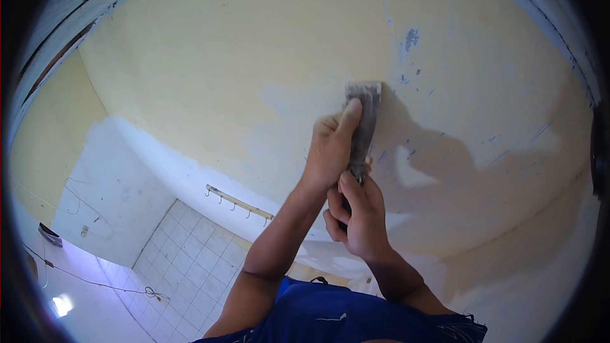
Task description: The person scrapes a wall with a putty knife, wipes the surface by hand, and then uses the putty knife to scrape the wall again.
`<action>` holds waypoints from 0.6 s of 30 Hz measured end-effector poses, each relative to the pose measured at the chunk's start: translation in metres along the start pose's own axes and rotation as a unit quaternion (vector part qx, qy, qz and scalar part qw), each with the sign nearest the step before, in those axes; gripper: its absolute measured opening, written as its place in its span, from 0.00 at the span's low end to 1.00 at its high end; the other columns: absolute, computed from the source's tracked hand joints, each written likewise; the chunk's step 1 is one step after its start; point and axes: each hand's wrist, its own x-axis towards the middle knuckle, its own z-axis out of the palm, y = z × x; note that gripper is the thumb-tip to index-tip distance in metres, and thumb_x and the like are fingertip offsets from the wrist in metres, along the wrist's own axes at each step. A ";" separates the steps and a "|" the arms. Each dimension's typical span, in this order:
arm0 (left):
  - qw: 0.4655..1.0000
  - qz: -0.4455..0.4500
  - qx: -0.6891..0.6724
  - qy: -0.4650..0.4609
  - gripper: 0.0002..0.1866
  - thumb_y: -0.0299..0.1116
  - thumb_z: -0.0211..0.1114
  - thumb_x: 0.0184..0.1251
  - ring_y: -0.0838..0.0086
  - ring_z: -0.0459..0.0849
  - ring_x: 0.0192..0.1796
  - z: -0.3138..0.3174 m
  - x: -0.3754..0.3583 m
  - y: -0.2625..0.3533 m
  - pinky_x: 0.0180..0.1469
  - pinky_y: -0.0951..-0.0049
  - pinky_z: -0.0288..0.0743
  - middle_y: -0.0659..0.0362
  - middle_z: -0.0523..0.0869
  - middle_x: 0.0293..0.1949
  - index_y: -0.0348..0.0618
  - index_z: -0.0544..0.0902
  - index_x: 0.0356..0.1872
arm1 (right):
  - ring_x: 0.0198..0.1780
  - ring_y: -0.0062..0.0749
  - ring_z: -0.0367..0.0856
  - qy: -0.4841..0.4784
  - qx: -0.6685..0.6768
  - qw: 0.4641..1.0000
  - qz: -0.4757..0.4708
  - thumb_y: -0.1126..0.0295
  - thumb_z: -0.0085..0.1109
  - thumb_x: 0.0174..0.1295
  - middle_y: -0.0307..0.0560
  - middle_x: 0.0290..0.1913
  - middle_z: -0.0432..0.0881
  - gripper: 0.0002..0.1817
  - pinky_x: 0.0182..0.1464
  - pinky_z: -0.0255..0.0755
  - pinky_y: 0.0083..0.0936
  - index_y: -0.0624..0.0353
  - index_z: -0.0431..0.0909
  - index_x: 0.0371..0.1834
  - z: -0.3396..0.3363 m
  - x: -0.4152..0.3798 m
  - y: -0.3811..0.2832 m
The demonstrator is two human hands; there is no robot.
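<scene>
A metal scraper (365,124) rests with its wide edge against the yellowish wall (305,32). My left hand (335,143) grips the blade part, its thumb lying along the metal. Lower down, my right hand (361,213) is closed around the scraper's dark handle. Up and to the right of the blade, blue-grey patches (412,39) show where the paint is worn. Pale whitish areas lie on the wall left of the scraper.
A hook rail (238,204) is fixed to the wall at lower left. Beyond it are white tiles (190,248), a hanging cable (121,289) and a bright light (62,305). A dark object (598,152) stands at the right edge.
</scene>
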 end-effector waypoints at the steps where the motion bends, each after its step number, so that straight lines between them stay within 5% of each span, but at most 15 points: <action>1: 1.000 0.002 0.002 0.000 0.23 0.49 0.58 0.78 0.79 0.76 0.11 0.000 0.002 0.000 0.11 0.77 0.67 0.64 0.75 0.13 0.47 0.75 0.22 | 0.08 0.20 0.48 -0.002 0.001 1.000 -0.002 0.57 0.43 0.79 0.36 0.16 0.57 0.14 0.09 0.45 0.22 0.52 0.62 0.36 -0.001 0.001 -0.001; 18: 0.999 -0.029 -0.016 -0.025 0.23 0.49 0.57 0.78 0.79 0.75 0.11 0.004 -0.005 0.001 0.12 0.78 0.66 0.63 0.76 0.14 0.46 0.76 0.23 | 0.07 0.20 0.48 -0.019 -0.007 1.000 0.014 0.57 0.42 0.79 0.36 0.16 0.58 0.14 0.08 0.46 0.23 0.53 0.62 0.37 0.001 -0.012 -0.014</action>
